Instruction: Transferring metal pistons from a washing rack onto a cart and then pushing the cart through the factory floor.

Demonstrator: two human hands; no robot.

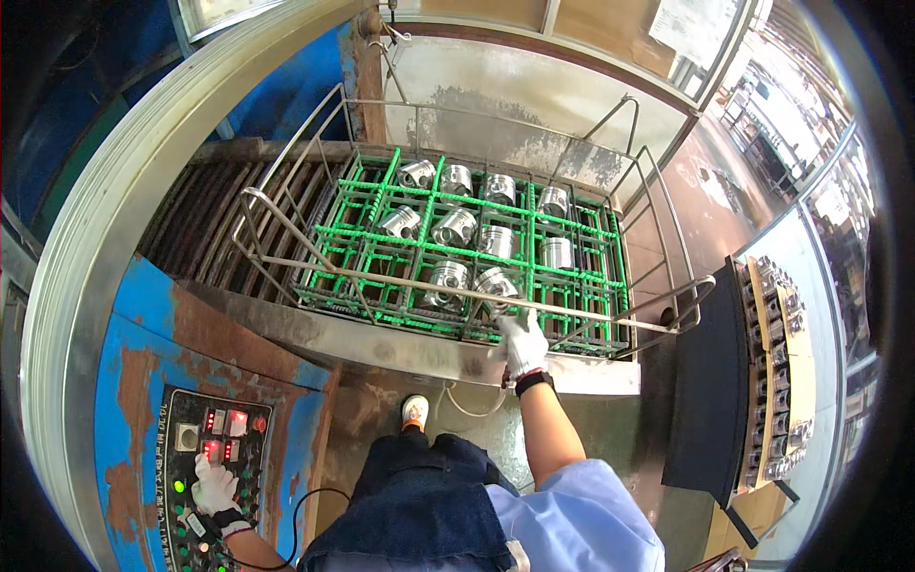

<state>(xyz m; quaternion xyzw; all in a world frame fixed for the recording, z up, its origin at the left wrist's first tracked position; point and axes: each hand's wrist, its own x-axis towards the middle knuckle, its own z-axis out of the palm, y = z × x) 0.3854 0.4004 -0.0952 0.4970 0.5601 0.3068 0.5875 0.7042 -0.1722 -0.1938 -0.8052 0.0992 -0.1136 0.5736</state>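
Observation:
My left hand, in a white glove, is at a control panel on a blue housing. Its index finger reaches toward the lit buttons and it holds nothing. My right hand, also white-gloved, is at the front rail of a metal wire basket. Its fingers look spread, with no part seen in them; whether they touch the rail is unclear. Just beyond them a silver piston lies tilted in the green-coated grid. Several more pistons, such as one piston near the middle, sit in the grid.
A roller conveyor runs left from the basket. Along the front is a metal ledge. At the right stands a dark cart beside a rack of parts. A pale hose hangs below the ledge; a metal frame post curves at left.

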